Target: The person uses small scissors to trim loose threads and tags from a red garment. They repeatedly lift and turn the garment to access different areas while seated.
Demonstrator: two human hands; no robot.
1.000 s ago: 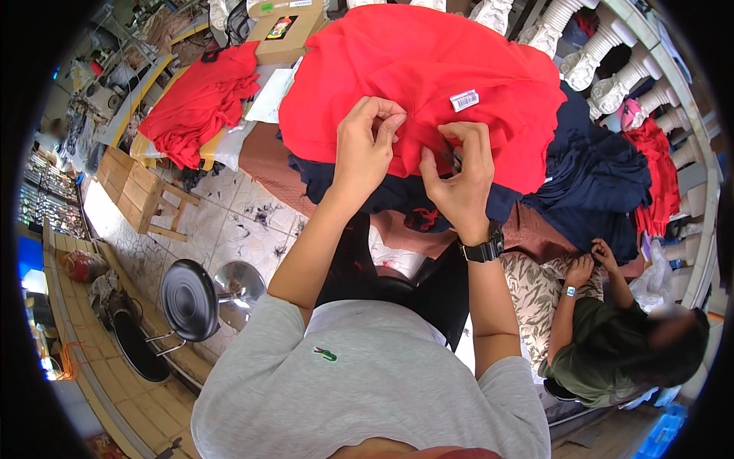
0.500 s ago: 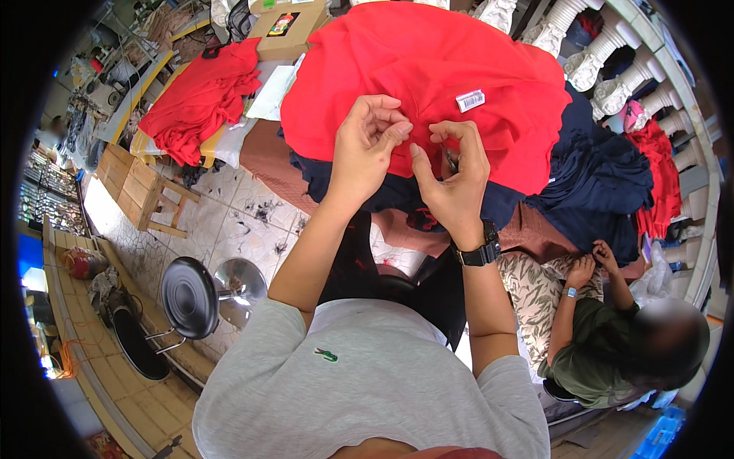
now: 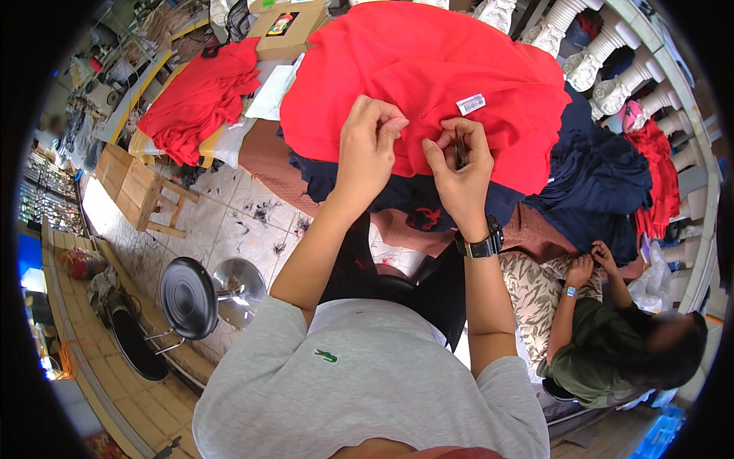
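A red garment [image 3: 489,65] is spread over the pile before me, with a white barcode tag [image 3: 471,104] on it. My left hand [image 3: 368,149] hovers over its near part, thumb and forefinger pinched together. Whatever that pinch holds, if anything, is too small to make out. To the right, my right hand [image 3: 463,161] is closed on small dark thread snips [image 3: 460,147], which stick up between thumb and fingers. The two hands are a short gap apart. Dark navy cloth [image 3: 367,196] shows under the red garment's near edge.
At the right, a co-worker [image 3: 596,344] sits with both hands at a navy garment pile [image 3: 600,168]. Red clothes [image 3: 202,99] and a cardboard box [image 3: 289,34] lie at the far left. A wooden stool [image 3: 138,187] and a black round stool [image 3: 189,298] stand left; white columns line the right.
My hands have drawn slightly apart, the right shifting right and turning so the snips show more. The left fingers have curled in more. The co-worker's head has turned.
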